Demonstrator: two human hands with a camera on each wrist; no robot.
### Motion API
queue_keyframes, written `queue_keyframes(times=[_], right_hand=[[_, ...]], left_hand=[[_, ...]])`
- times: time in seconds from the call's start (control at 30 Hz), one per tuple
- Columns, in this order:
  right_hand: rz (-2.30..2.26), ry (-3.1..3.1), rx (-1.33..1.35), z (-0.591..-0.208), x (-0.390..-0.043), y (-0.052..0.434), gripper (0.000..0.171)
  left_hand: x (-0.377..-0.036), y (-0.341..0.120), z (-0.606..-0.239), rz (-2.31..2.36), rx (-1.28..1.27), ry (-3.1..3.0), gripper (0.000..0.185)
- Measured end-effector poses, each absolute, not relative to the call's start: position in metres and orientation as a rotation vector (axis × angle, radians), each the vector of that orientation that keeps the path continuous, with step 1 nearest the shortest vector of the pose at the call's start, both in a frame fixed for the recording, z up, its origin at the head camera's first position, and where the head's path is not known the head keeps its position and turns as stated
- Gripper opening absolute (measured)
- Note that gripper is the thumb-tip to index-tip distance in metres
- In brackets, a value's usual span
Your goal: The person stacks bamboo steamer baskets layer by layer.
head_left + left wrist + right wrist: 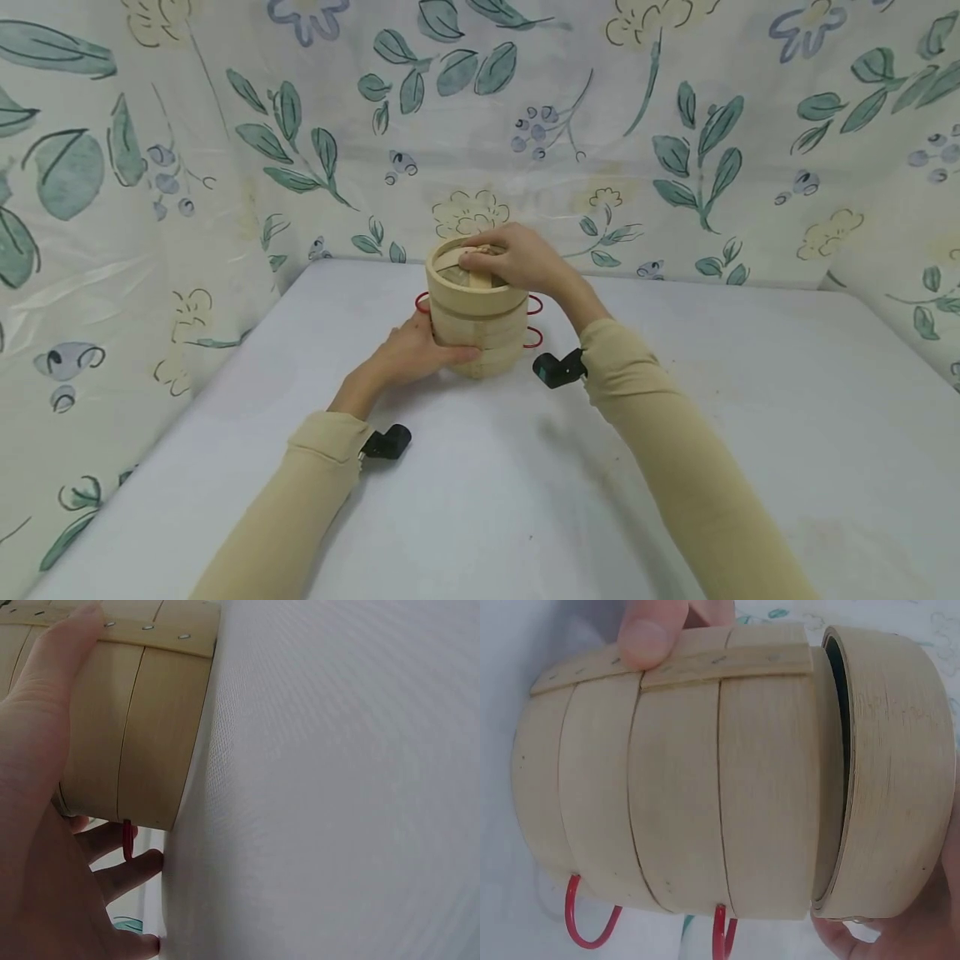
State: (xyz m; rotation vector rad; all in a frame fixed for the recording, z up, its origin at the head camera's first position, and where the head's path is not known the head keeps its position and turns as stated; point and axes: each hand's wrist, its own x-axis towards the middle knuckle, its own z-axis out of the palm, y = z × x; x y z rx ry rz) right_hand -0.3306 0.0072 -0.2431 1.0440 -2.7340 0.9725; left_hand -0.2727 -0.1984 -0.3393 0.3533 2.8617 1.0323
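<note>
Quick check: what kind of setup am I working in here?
Probably a staged recording booth, not a kitchen: a white cloth-covered table, floral plastic sheeting as walls, and only a bamboo steamer on it.

The steamer (pixel 480 321) stands on the table (pixel 750 433), near the back wall (pixel 525 125). The lid (pixel 471 279) sits tilted on top. Left hand (pixel 416 350) at its left side, right hand (pixel 517 260) on the lid.
</note>
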Motion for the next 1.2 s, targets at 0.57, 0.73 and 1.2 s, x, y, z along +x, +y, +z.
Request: queue_keyframes(times=[0.57, 0.73, 1.2], right_hand=[[0.952, -2.782, 0.933, -0.252, -0.327, 0.005, 0.045], [0.988, -2.754, 0.917, -0.257, -0.327, 0.004, 0.046], [1.208, -2.683, 0.677, -0.268, -0.318, 0.012, 0.062]], left_hand=[[-0.271, -0.196, -0.337, 1.051, 0.343, 2.853, 0.099], [-0.27, -0.196, -0.338, 1.018, 0.335, 2.875, 0.097], [-0.272, -0.197, -0.34, 1.037, 0.342, 2.884, 0.095]])
